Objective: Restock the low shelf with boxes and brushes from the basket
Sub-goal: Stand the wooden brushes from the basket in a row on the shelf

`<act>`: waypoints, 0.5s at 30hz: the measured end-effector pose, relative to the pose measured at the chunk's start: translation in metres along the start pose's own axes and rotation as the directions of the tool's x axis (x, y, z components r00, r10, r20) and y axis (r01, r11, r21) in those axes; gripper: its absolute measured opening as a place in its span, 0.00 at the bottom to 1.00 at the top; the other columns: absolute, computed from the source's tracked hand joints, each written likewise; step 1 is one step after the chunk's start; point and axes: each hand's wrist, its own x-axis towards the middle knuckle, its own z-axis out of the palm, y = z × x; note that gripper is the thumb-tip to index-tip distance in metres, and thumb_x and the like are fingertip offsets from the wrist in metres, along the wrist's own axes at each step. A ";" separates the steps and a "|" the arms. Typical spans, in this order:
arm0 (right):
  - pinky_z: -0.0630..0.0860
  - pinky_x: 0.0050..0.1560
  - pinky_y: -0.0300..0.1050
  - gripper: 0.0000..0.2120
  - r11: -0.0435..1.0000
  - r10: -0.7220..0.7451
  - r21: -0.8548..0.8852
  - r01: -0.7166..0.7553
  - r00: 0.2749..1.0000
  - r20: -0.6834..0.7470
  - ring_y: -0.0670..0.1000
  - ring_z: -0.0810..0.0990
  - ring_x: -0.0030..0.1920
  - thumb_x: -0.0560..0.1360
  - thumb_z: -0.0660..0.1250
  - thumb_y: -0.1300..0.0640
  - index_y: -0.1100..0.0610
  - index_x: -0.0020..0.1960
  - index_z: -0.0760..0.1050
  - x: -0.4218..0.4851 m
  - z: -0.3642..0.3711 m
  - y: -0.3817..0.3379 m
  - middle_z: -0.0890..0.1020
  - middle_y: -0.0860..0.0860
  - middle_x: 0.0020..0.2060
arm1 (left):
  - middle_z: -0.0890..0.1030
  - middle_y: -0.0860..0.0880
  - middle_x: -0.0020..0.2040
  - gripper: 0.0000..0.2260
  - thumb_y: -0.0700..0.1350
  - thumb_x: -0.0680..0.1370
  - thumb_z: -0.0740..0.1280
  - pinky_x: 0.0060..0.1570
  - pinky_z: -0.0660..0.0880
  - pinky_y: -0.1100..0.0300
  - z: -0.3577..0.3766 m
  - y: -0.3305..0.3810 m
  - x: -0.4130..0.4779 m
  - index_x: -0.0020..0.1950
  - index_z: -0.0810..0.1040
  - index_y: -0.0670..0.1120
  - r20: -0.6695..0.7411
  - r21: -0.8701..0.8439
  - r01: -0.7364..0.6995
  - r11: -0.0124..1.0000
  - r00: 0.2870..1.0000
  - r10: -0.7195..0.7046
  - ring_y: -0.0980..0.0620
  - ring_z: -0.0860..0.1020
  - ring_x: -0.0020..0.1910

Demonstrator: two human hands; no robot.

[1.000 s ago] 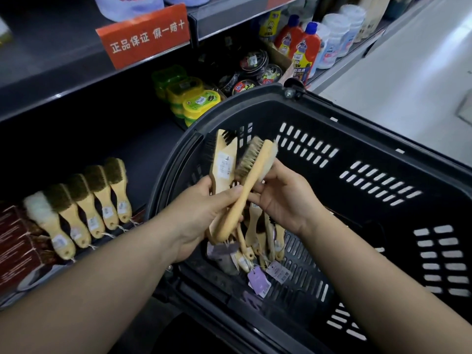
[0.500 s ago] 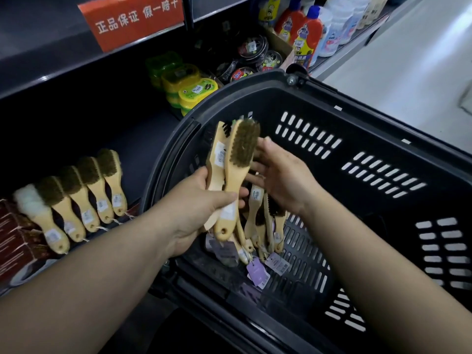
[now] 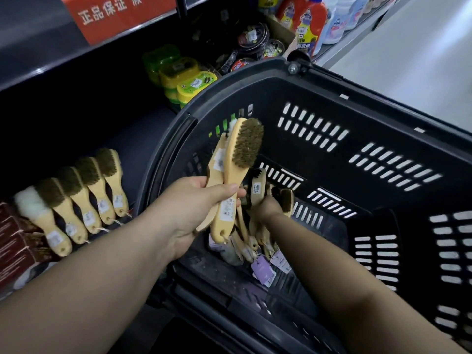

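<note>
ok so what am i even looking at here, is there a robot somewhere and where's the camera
No robot here: a person wears one camera on the head, so the single view looks down at both bare arms. The left hand grips two pale wooden brushes over a black slotted plastic basket. The right hand reaches down among the loose brushes in it; whether it grips one is hidden. On the dark low shelf, a row of similar brushes lies beside dark red boxes.
</note>
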 end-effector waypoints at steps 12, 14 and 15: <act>0.82 0.45 0.46 0.09 0.536 -0.599 0.843 -0.035 0.688 0.410 0.54 0.84 0.45 0.71 0.65 0.63 0.61 0.52 0.76 -0.159 -0.112 -0.046 0.84 0.58 0.44 | 0.85 0.46 0.42 0.06 0.43 0.79 0.64 0.43 0.79 0.52 0.008 0.003 -0.004 0.52 0.78 0.44 -0.019 -0.078 0.063 0.995 0.998 -0.064 0.50 0.82 0.38; 0.82 0.44 0.44 0.10 0.554 -0.601 0.833 0.017 0.700 0.385 0.53 0.84 0.45 0.71 0.65 0.63 0.61 0.51 0.76 -0.175 -0.110 -0.047 0.84 0.57 0.44 | 0.86 0.46 0.43 0.11 0.47 0.75 0.67 0.41 0.80 0.53 0.008 0.003 -0.008 0.55 0.78 0.43 0.032 -0.049 0.070 0.996 0.997 -0.069 0.49 0.83 0.39; 0.81 0.44 0.43 0.10 0.574 -0.597 0.816 0.065 0.715 0.363 0.52 0.84 0.44 0.70 0.66 0.63 0.61 0.52 0.76 -0.178 -0.107 -0.047 0.84 0.56 0.44 | 0.86 0.45 0.45 0.17 0.49 0.71 0.71 0.42 0.80 0.53 0.008 0.003 -0.010 0.57 0.77 0.43 0.074 -0.012 0.072 0.997 0.995 -0.071 0.49 0.84 0.41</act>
